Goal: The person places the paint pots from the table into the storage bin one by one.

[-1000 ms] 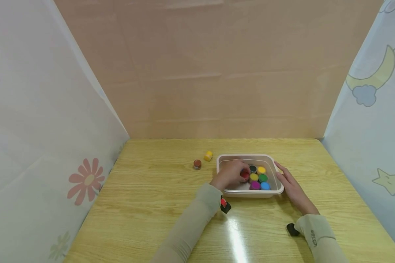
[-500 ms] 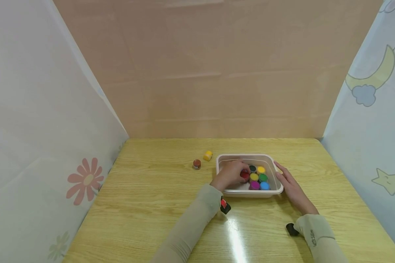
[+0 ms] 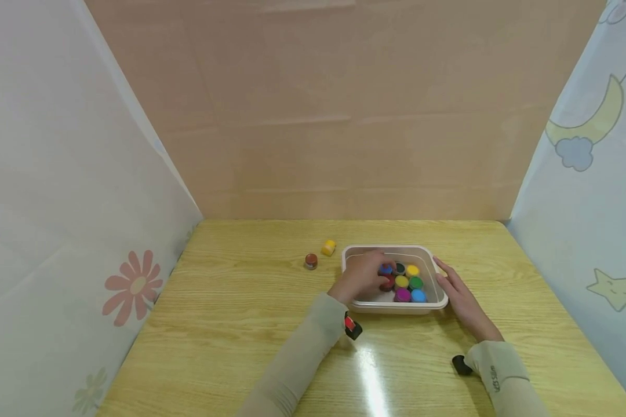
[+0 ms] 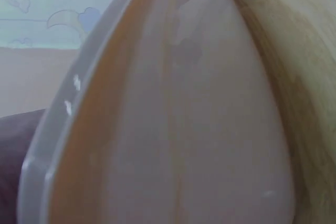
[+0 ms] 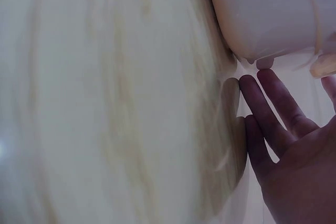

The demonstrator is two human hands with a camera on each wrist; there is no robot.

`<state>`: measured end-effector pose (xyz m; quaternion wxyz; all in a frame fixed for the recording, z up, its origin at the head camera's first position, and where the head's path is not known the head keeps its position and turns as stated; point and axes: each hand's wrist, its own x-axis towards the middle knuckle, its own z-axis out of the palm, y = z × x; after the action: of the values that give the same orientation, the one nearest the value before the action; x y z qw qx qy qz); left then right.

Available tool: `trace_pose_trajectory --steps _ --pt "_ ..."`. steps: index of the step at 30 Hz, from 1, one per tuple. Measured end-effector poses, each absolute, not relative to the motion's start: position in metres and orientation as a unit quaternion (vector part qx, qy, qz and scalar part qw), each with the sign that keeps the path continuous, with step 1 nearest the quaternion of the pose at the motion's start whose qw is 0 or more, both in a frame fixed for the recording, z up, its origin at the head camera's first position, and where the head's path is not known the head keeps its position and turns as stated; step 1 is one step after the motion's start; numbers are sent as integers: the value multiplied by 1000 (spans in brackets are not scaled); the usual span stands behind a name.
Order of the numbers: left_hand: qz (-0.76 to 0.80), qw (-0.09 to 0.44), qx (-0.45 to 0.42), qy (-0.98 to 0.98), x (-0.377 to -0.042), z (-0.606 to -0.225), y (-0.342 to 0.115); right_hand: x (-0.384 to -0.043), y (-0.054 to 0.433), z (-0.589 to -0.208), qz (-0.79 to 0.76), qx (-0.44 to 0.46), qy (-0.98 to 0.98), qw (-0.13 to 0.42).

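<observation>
A white plastic tray (image 3: 365,306) holds several small paint pots with coloured lids, among them a dark red paint pot (image 3: 388,283), a blue one (image 3: 385,270) and a purple one (image 3: 403,295). My left hand (image 3: 363,274) reaches over the tray's near left side, thumb and fingers spread apart beside the dark red and blue pots. Against the tray's right end rests my right hand (image 3: 461,298), its fingers fairly straight. In the right wrist view the fingers (image 5: 283,98) reach to the tray corner (image 5: 247,30). The left wrist view shows only the tray's outer wall (image 4: 210,103) large.
Left of the tray, a brown-lidded pot (image 3: 310,261) stands on the wooden table (image 3: 229,313). A yellow pot (image 3: 328,248) lies tilted close by, behind it. A brown paper backdrop (image 3: 313,145) rises behind the table, with patterned sheets at both sides.
My left fingers have spread away from the dark red pot, and the blue lid behind it now shows. The right hand keeps its place on the tray's end.
</observation>
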<state>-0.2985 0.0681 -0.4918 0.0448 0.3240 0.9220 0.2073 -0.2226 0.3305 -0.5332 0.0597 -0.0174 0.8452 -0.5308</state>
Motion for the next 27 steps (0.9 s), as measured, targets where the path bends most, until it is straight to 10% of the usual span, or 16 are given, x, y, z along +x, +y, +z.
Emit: trace_pose_trajectory --steps 12,27 --pt "336 -107 175 919 -326 -488 14 -221 329 -529 -528 -14 847 63" --pt "302 -72 102 945 -344 -520 -29 -221 329 -530 -529 -13 846 63"
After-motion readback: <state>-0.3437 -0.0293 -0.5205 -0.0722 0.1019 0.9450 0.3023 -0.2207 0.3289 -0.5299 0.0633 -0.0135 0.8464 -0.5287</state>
